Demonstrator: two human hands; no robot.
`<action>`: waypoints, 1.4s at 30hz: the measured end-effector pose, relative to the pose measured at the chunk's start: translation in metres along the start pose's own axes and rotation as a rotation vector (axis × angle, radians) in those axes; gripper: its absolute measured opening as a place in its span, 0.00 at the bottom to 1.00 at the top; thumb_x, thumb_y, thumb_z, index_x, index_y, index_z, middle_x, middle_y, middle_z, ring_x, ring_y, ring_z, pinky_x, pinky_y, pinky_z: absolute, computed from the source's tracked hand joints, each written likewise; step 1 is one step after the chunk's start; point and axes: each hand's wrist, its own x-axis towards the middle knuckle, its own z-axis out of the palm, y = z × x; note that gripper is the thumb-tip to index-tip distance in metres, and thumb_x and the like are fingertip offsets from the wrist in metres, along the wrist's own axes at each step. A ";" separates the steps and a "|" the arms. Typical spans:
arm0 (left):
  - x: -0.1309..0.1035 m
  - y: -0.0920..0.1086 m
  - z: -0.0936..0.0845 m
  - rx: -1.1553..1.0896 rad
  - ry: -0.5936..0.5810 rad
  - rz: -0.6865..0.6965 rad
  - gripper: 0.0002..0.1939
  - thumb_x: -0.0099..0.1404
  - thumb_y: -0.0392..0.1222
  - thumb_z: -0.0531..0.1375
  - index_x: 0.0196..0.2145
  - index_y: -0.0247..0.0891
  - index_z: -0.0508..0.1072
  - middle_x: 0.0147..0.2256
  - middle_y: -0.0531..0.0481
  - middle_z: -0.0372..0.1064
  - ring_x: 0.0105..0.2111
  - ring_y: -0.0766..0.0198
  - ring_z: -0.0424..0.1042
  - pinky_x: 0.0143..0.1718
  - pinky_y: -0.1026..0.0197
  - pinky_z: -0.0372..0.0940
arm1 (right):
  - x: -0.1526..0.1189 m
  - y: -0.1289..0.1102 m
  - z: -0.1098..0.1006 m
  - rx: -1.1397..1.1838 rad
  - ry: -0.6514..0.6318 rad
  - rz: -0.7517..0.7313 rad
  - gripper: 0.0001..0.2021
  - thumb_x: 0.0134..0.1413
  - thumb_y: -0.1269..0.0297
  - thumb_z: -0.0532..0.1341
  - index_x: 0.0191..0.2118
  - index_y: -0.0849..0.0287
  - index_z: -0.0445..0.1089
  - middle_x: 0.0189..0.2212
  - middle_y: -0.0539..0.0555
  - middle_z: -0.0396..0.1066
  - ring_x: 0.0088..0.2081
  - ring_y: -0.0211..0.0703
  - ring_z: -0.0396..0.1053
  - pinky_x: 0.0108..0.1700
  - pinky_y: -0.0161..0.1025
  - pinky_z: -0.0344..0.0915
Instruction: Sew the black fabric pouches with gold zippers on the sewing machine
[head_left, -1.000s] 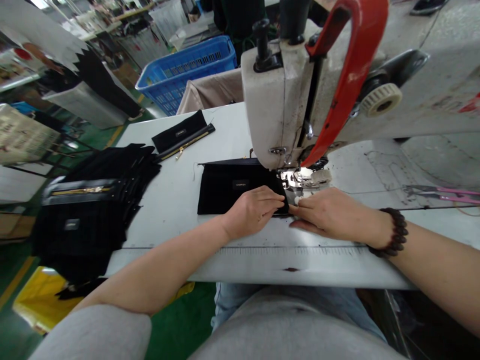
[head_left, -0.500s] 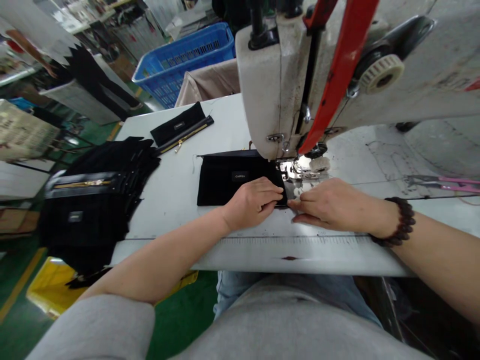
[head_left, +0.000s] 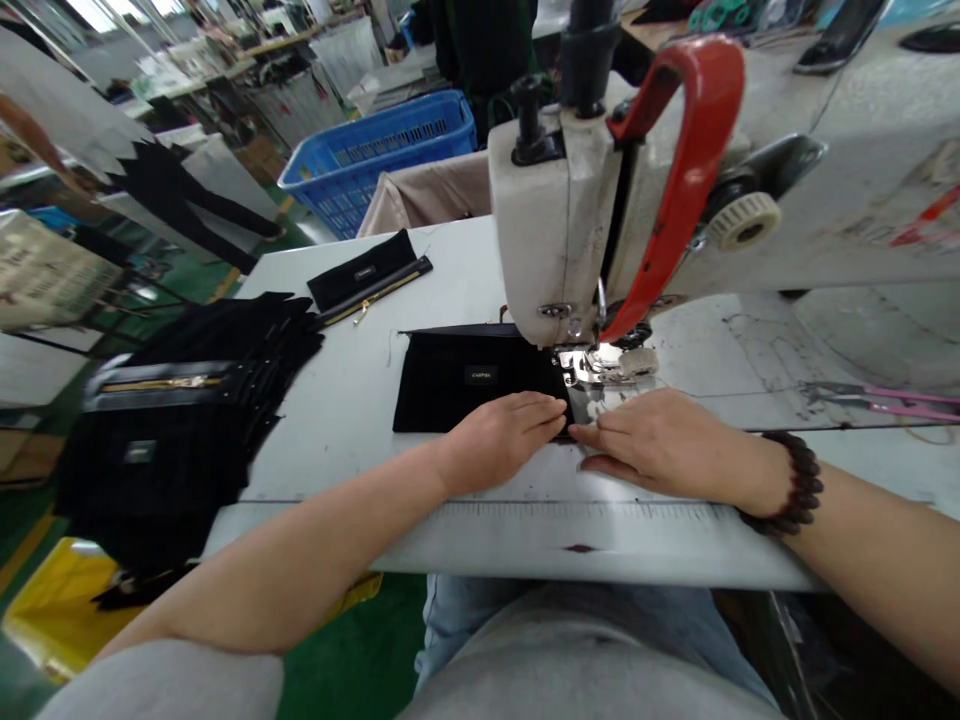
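Observation:
A black fabric pouch panel (head_left: 442, 390) with a small label lies flat on the sewing machine table, its right edge beside the presser foot (head_left: 581, 365). My left hand (head_left: 506, 435) is closed over the panel's lower right part, fingers together and pressing on the cloth near the edge. The fingertips of my right hand (head_left: 652, 440) touch the panel's lower right corner. Its thumb is held apart from the index finger, below the presser foot. Above both hands stands the white sewing machine head (head_left: 532, 230) with a red curved guard (head_left: 690, 170).
To the left, a stack of black pouch pieces (head_left: 172, 430) with zippers hangs over the table edge. Another zippered piece (head_left: 367, 280) lies behind. Pink-handled snips (head_left: 892, 400) rest at right. A blue basket (head_left: 382, 150) and a yellow crate (head_left: 52, 610) stand beyond the table.
The view has tilted up, so the table and machine appear lower. My left fingers lie a little straighter on the panel. Both hands stay at its right edge.

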 end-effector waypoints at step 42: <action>0.023 -0.049 0.014 0.085 -0.161 -0.192 0.09 0.66 0.33 0.52 0.38 0.32 0.72 0.39 0.48 0.71 0.41 0.63 0.69 0.44 0.63 0.64 | 0.014 0.010 0.019 -0.095 -0.008 0.216 0.16 0.59 0.60 0.54 0.48 0.64 0.67 0.31 0.53 0.74 0.32 0.47 0.72 0.25 0.39 0.61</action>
